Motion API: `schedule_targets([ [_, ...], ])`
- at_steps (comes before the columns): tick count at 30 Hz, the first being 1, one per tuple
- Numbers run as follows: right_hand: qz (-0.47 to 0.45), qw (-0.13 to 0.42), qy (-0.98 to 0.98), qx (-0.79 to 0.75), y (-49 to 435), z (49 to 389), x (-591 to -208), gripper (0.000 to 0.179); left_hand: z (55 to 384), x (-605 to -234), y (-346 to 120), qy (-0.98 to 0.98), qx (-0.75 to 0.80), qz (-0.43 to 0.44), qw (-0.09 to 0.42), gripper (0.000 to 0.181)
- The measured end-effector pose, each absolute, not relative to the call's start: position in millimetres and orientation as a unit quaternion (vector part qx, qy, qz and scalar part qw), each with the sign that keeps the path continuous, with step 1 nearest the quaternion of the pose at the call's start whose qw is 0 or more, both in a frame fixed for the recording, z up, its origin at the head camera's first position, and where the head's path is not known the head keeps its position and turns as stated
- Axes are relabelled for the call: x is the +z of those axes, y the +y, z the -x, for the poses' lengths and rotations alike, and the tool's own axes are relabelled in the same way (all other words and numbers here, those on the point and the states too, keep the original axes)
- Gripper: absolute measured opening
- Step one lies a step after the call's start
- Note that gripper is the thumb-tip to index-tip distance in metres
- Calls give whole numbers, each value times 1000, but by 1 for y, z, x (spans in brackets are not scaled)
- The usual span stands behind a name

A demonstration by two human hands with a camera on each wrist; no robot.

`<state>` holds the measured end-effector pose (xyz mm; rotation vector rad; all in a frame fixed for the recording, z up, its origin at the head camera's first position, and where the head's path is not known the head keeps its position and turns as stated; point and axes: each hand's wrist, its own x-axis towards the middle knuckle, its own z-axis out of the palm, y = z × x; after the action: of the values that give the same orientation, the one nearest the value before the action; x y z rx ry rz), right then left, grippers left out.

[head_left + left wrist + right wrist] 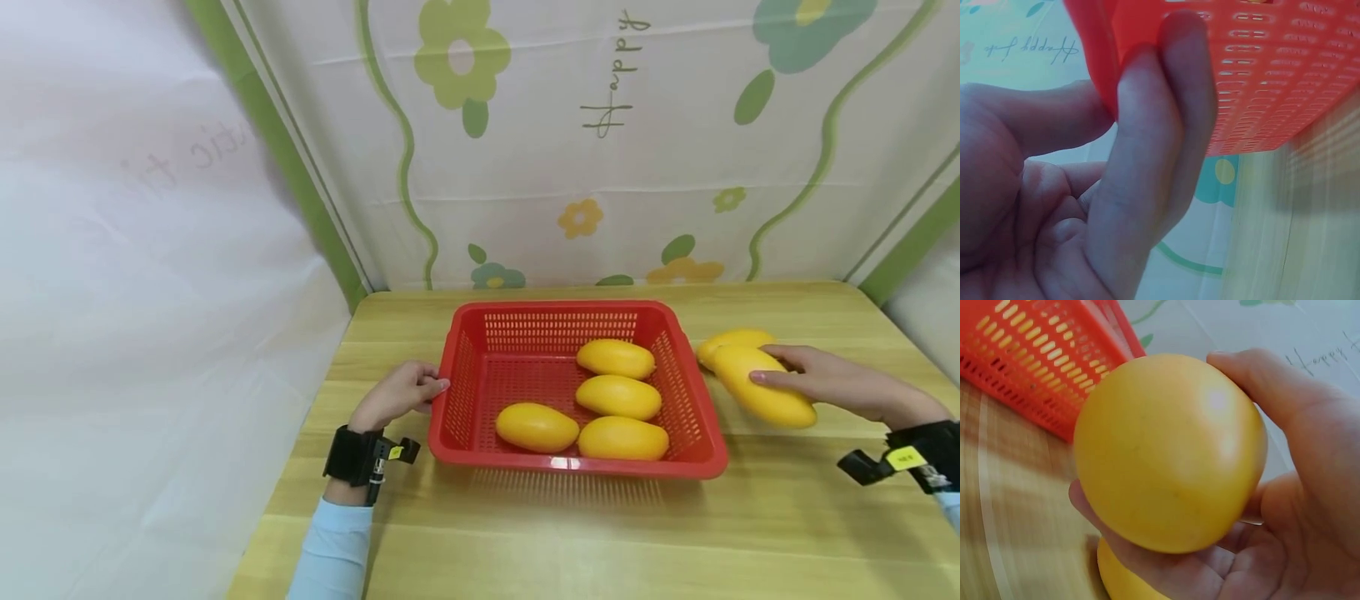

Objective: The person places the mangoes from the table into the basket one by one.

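Note:
A red plastic basket [573, 467] with slotted walls stands on the wooden table. My left hand [397, 395] grips its left rim; the left wrist view shows the thumb on one side of the rim and fingers [1147, 137] against the slotted wall. Right of the basket, my right hand [828, 385] holds a yellow mango [761, 387] between thumb and fingers. Another mango [731, 337] lies on the table behind it, partly covered. Inside the basket several mangoes rest, one [537, 427] at front left and the others [619, 397] along the right side.
The wooden table [525, 542] reaches back to a hanging white cloth [525, 167] with printed flowers. More white cloth [150, 292] hangs along the left side. Black straps with small cameras circle both wrists.

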<state>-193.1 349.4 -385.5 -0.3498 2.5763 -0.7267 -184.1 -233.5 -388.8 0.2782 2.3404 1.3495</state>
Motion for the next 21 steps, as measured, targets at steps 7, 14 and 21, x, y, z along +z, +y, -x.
schedule_targets([
  [7, 148, 206, 927, -276, 339, 192, -374, 79, 184, -387, -234, 843, 484, -98, 213, 26],
  [14, 162, 193, 923, -291, 330, 193, -361, 68, 185, -381, -233, 843, 486, -104, 206, 25],
  [21, 165, 196, 917, -305, 316, 189, -351, 56, 181, -386, -234, 837, 492, -111, 214, 24],
])
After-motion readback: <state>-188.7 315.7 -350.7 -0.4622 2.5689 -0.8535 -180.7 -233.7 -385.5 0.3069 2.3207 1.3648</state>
